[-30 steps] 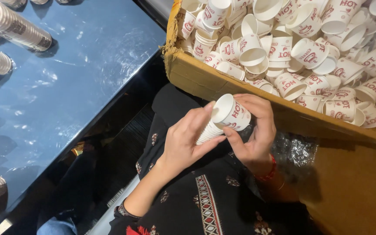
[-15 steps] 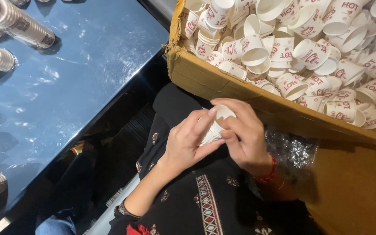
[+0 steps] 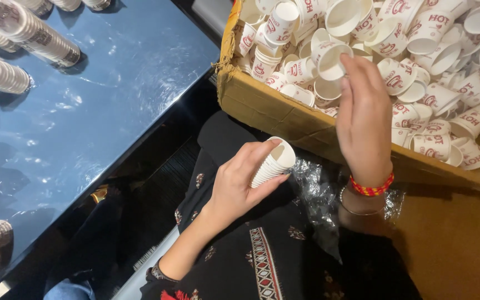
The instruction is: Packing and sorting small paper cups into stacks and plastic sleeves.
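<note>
A person's left hand (image 3: pixel 240 186) hovers over the lap, fingers curled around a short stack of nested paper cups (image 3: pixel 273 163). The stack's long axis tilts, open mouth pointing up and to the right. Up and right of it, the right hand (image 3: pixel 362 119) reaches into a cardboard box (image 3: pixel 284 116), fingers loosely bent over a single white cup (image 3: pixel 329 58) among loose cups; whether it grips is unclear. Left of the hands lies a blue bench (image 3: pixel 101 105)

Left hand (image 3: pixel 240 183) is curled closed in a grip over the lap, thumb up; right hand (image 3: pixel 362 116) reaches forward above it, fingers bent downward, wrist banded with bracelets.
</note>
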